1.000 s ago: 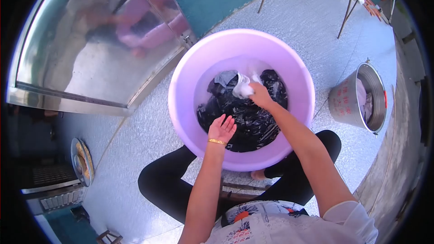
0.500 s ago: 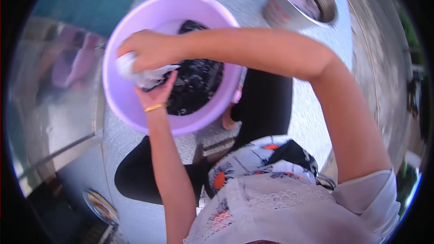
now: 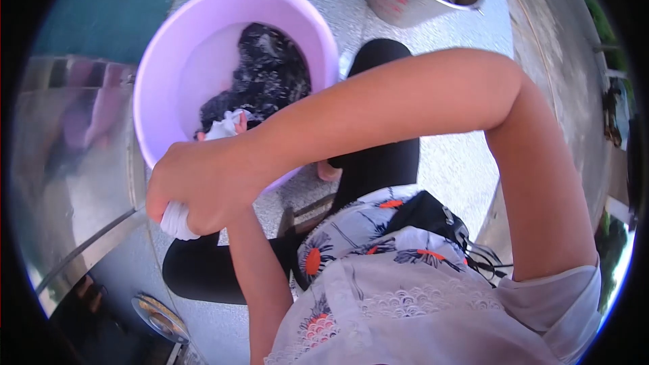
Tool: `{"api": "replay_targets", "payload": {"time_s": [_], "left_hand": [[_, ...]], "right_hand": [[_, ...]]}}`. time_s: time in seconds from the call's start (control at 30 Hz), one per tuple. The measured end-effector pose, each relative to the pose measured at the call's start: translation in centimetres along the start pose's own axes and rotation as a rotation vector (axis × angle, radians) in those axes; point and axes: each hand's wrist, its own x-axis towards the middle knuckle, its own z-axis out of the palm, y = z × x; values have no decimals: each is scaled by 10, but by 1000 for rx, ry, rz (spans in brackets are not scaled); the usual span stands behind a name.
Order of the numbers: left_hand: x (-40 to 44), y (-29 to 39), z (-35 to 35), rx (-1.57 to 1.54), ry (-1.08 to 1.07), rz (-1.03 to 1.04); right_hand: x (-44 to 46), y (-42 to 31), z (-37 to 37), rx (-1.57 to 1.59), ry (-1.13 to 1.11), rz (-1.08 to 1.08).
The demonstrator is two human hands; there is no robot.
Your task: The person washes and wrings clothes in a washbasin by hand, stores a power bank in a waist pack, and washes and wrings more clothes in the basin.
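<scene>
A white cloth (image 3: 224, 126) is bunched over the near rim of the purple basin (image 3: 150, 74). My right hand (image 3: 206, 182) is closed around one end of it, and a twisted bit pokes out below the fist. My left hand (image 3: 241, 122) lies mostly hidden behind the right one; its fingertips show wrapped round the other end of the cloth. In the basin lies a wet black garment (image 3: 267, 78) in shallow water.
A metal bucket (image 3: 399, 3) with pale cloth inside stands at the back right. Shiny metal panels (image 3: 81, 155) line the left side. A round metal dish or lid (image 3: 160, 318) lies at the lower left. My bent knees flank the basin's near side.
My right hand has come down and toward me, from inside the basin to its near rim, pulling its end of the white cloth. My left hand is now largely covered. The view has shifted slightly.
</scene>
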Motion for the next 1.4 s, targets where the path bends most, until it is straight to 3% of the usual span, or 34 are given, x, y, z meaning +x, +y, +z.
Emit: {"api": "replay_targets", "payload": {"time_s": [0.03,0.1,0.13,0.17,0.2,0.27,0.37,0.47,0.53,0.57,0.6,0.63,0.67,0.73,0.8,0.83,0.87,1.0,1.03,1.07,1.1,1.13,1.2,1.23,1.3,1.33,1.4], "left_hand": [[18,23,4,21,-53,2],[44,74,17,73,-161,24],[45,94,22,99,-212,36],[39,98,21,126,-260,47],[39,92,18,155,-305,53],[38,100,20,208,-389,45],[30,87,48,137,-67,299],[26,68,78,173,-274,324],[29,66,83,138,-397,318],[30,66,83,-164,-328,245],[32,66,84,-463,-255,165],[33,65,85,-758,-177,77],[34,58,91,-754,-186,80],[34,33,113,-97,-101,396],[39,25,123,-148,-34,365],[40,22,122,-283,-182,245],[41,19,122,-416,-328,120],[42,10,121,-676,-348,43],[43,9,117,-672,-357,43],[44,10,108,-645,-332,37],[43,11,97,-619,-304,33],[39,13,91,-618,-308,38],[30,20,77,-91,59,327],[30,29,64,-109,-211,246],[23,32,81,73,-150,241],[22,34,88,255,-89,231],[24,41,91,338,-20,209]], "right_hand": [[4,2,-4,-15,-15,-35],[17,14,-17,375,158,-186],[25,21,-27,476,148,-148],[25,16,-45,581,136,38],[40,38,-48,819,196,4],[55,66,-69,997,325,95],[68,134,-78,974,493,323],[65,197,-57,979,606,410],[51,211,-26,1024,591,277],[41,223,-15,974,440,279],[27,214,-6,972,480,605],[23,266,21,1296,345,543],[19,253,34,1389,309,356],[18,223,51,1603,454,218],[17,218,73,1904,585,-61],[15,218,80,1992,555,-139],[17,219,86,1990,550,-141],[31,199,94,2086,639,-145],[38,186,87,1967,797,-88],[43,180,81,1841,948,-33],[54,216,85,2111,807,-131],[56,225,75,2112,800,-129],[59,238,46,2017,713,-434],[61,241,32,2018,710,-432],[63,239,5,2063,591,50],[67,226,-3,1837,676,161],[72,234,-8,1338,666,192]]}}
